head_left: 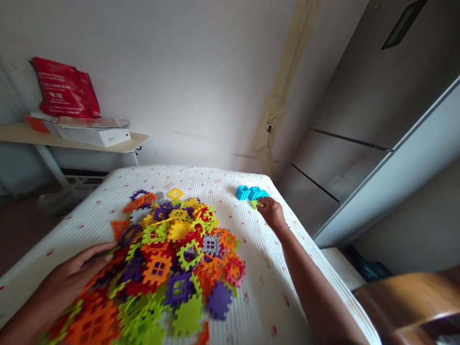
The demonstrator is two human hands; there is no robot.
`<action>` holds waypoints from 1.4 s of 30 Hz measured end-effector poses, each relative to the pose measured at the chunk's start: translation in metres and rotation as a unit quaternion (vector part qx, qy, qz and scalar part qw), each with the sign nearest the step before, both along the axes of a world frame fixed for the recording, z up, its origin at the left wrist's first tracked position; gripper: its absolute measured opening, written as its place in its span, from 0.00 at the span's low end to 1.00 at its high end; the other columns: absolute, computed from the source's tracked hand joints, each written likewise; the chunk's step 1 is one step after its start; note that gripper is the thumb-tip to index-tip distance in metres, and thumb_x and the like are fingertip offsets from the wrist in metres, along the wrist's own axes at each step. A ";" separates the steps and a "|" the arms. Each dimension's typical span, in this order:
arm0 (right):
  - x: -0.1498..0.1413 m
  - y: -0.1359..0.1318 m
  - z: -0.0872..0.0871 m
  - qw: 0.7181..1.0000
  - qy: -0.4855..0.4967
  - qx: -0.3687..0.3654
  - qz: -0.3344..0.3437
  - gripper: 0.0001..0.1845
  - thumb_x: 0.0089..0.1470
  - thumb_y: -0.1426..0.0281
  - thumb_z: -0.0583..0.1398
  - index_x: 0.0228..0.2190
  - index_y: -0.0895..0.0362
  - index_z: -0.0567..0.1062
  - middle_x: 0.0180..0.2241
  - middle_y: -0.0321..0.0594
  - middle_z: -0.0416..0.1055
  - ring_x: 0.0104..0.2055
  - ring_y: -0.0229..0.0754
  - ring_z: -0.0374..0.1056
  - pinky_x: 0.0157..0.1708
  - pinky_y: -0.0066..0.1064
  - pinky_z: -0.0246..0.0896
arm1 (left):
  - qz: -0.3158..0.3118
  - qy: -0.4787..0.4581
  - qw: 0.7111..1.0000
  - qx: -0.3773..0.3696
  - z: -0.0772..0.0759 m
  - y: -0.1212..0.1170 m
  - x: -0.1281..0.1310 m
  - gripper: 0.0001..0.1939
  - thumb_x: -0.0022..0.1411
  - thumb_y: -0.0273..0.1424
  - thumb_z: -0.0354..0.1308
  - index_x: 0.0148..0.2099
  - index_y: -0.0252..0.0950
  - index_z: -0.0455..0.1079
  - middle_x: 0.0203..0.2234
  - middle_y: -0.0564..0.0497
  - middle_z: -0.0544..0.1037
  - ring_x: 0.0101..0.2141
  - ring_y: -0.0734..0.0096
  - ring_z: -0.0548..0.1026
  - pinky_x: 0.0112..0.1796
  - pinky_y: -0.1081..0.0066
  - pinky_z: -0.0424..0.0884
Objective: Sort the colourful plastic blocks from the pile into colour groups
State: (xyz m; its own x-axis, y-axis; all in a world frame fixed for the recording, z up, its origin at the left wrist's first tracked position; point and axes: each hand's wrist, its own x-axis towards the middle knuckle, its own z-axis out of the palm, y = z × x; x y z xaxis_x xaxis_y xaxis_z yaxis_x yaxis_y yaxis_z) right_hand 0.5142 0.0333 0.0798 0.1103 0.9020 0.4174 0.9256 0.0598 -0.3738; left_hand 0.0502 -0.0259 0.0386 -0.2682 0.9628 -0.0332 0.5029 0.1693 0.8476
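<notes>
A large heap of interlocking plastic tiles (178,231) in orange, purple, lime, red, yellow and grey covers the middle and left of the cloth. Along its left edge lies my left hand (77,270), fingers stretched out and touching the tiles; its fingertips are partly lost among them. My right hand (272,212) reaches to the far right, pinching a lime green tile (256,204), of which only a part shows. Just beyond that tile stand blue tiles (250,192), lined up in two short groups apart from the heap.
The table has a white cloth (258,282) with red specks. A side table (132,143) at the back left bears a red bag (64,88) and a white box (108,135). A grey cabinet (345,110) stands to the right, with a wooden chair (413,302) near the front.
</notes>
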 end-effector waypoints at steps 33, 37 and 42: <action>-0.122 -0.126 0.011 0.870 -0.083 -0.150 0.462 0.28 0.40 0.66 0.63 0.47 0.53 0.69 0.43 0.39 0.71 0.44 0.45 0.66 0.41 0.30 0.61 | -0.020 -0.079 0.994 -0.072 -0.003 -0.001 -0.007 0.33 0.41 0.52 0.60 0.47 0.39 0.70 0.45 0.50 0.77 0.45 0.60 0.74 0.35 0.78 0.72; -0.077 -0.101 0.024 0.906 0.013 -0.160 0.392 0.29 0.40 0.72 0.62 0.48 0.51 0.70 0.47 0.39 0.69 0.46 0.43 0.66 0.44 0.29 0.61 | -0.007 -0.096 0.993 -0.068 -0.004 0.001 -0.008 0.32 0.38 0.51 0.61 0.45 0.39 0.71 0.42 0.50 0.79 0.43 0.56 0.75 0.33 0.74 0.74; -0.033 -0.071 0.003 0.953 0.018 -0.125 0.275 0.29 0.40 0.76 0.59 0.47 0.54 0.70 0.46 0.41 0.70 0.38 0.39 0.68 0.37 0.28 0.63 | -0.015 -0.093 0.993 -0.073 -0.014 0.005 -0.015 0.32 0.40 0.52 0.61 0.46 0.40 0.70 0.41 0.52 0.79 0.44 0.57 0.75 0.34 0.74 0.74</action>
State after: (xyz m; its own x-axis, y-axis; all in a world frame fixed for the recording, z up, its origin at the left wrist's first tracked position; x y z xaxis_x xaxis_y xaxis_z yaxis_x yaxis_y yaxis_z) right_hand 0.4813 -0.0380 0.0832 -0.3981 0.8983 0.1860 0.7664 0.4371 -0.4706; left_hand 0.0352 -0.0210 0.0242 -0.2159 0.9513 -0.2201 0.3469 0.2854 0.8934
